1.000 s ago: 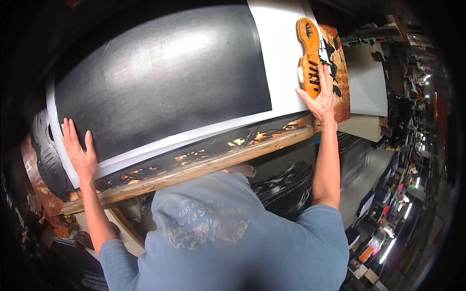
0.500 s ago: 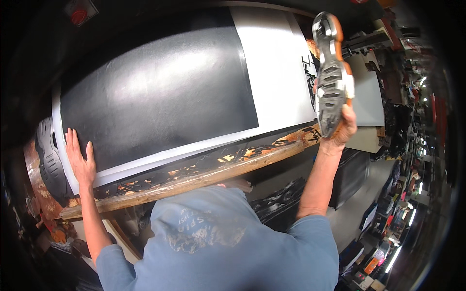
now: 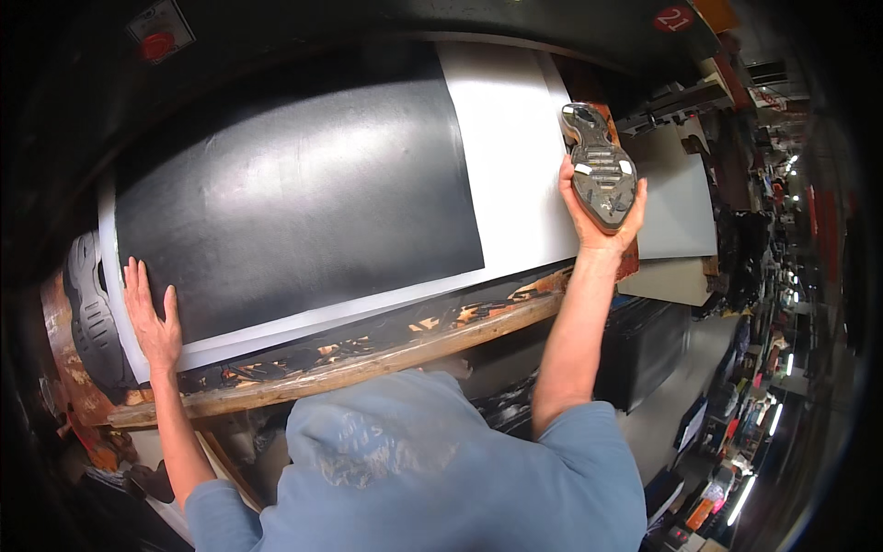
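Head view: at far left, a rust-brown bed [image 3: 57, 313] is seen at the bench end, partly covered by a black slotted piece [image 3: 95, 317]. Above, a red button [image 3: 157, 46] is mounted on a pale plate on the dark overhead housing [image 3: 395, 20]. Left hand [image 3: 154, 322] is laid flat, fingers extended, nothing grasped, across the left margin of the stacked sheets. Most of the bench is taken up by a glossy black sheet [image 3: 303, 202], laid on a larger white sheet [image 3: 506, 138] that is exposed along the front and right. Front strip is littered with black scraps [image 3: 349, 348] and bordered by a worn wooden beam [image 3: 368, 375]. Below it, the view is filled by a blue shirt [image 3: 441, 478]. At right, a dark sole-shaped block [image 3: 602, 175] is grasped in the right hand [image 3: 602, 235], thumb and fingers wrapped round its tapered end; it is positioned over the bench's right end, contact underneath can't be told. Further right, pale boards [image 3: 676, 207] are stacked, with a grey floor [image 3: 658, 396] below. Far right, the room is cluttered, lit by tube lights [image 3: 740, 500]; detail is too small to read.
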### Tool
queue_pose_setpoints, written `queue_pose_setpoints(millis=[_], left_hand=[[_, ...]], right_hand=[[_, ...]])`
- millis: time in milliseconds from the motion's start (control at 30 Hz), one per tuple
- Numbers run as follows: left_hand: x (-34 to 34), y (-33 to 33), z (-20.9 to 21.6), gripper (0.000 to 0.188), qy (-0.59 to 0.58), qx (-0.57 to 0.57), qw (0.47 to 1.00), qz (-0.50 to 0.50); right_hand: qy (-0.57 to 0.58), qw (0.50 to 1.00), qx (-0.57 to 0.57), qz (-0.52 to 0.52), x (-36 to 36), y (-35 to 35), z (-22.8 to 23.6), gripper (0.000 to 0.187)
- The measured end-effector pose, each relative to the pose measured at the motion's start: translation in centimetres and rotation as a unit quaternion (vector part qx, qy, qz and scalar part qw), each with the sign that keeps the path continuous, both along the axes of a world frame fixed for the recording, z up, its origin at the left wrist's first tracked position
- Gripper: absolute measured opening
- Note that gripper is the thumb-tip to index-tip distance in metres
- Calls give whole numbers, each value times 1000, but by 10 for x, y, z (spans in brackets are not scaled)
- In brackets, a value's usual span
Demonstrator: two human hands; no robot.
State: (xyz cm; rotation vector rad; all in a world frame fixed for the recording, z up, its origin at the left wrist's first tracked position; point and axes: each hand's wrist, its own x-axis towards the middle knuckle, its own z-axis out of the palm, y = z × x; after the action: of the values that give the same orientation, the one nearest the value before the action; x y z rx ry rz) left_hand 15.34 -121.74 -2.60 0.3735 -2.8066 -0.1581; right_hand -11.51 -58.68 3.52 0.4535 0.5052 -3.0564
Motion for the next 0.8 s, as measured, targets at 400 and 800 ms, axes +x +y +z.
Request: queue_pose_setpoints(millis=[400, 800], left_hand=[[-2, -1, -1, 59, 14, 18, 999, -23], [-1, -5, -4, 58, 18, 8, 999, -33]], right_hand=[[62, 346, 935, 55, 29, -21, -64, 91], [57, 294, 949, -96, -6, 59, -62, 41]])
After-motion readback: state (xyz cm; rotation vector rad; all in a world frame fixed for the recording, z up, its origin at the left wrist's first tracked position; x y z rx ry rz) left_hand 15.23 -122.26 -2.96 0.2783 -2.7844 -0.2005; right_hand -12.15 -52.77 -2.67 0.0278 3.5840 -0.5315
